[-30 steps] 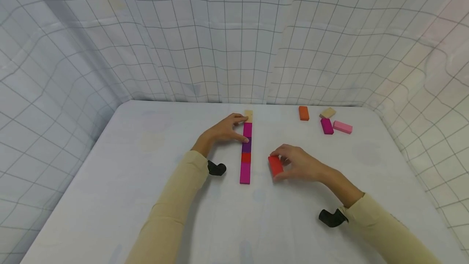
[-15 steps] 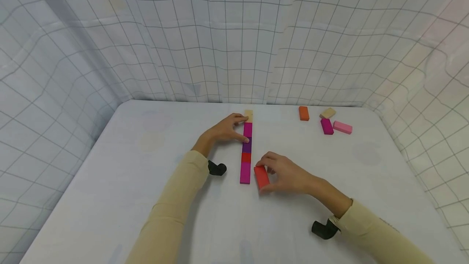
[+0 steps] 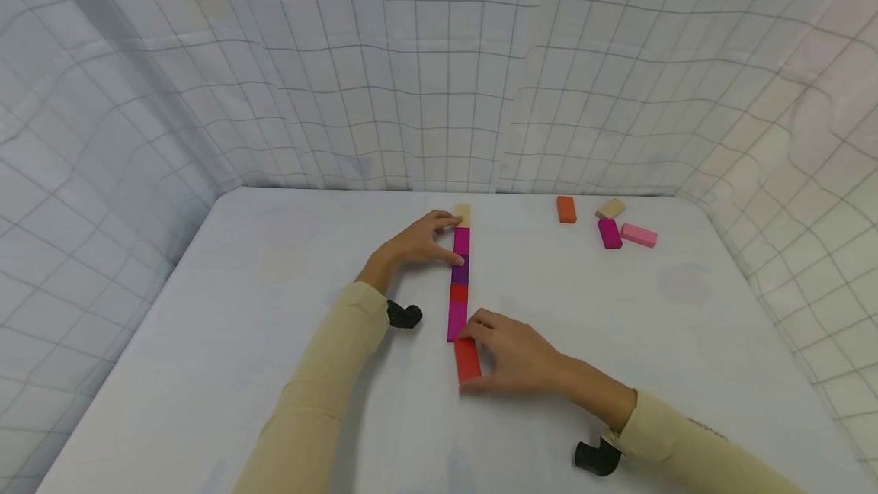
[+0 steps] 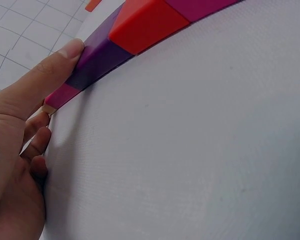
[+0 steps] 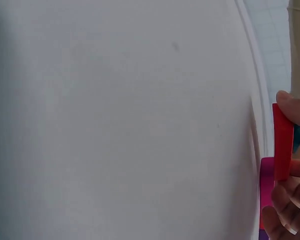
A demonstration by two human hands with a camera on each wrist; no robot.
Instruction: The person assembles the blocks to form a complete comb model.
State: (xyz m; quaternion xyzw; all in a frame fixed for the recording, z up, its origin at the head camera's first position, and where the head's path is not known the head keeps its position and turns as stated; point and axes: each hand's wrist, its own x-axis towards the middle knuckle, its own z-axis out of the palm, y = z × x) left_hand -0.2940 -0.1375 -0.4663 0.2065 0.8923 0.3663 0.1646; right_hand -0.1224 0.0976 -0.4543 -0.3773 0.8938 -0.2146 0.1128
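Note:
A straight row of blocks lies on the white table in the head view: a beige block (image 3: pixel 463 212) at the far end, then a magenta block (image 3: pixel 462 240), a purple block (image 3: pixel 460 274), a short red block (image 3: pixel 459 293) and a near magenta block (image 3: pixel 456 320). My left hand (image 3: pixel 417 243) rests against the row, its thumb on the purple block (image 4: pixel 101 57) and its forefinger at the beige one. Between thumb and fingers my right hand (image 3: pixel 521 354) pinches a longer red block (image 3: pixel 468 361), slightly tilted, at the row's near end. Whether it touches the row cannot be told.
Loose blocks lie at the back right: an orange block (image 3: pixel 565 210), a beige block (image 3: pixel 611 209), a magenta block (image 3: pixel 610 234) and a pink block (image 3: pixel 639 235). A checked white curtain (image 3: pixel 425 97) encloses the table's back and sides.
My right hand has carried the red block left and toward me, from beside the row to its near end, turning it closer to the row's line. My left hand stays put.

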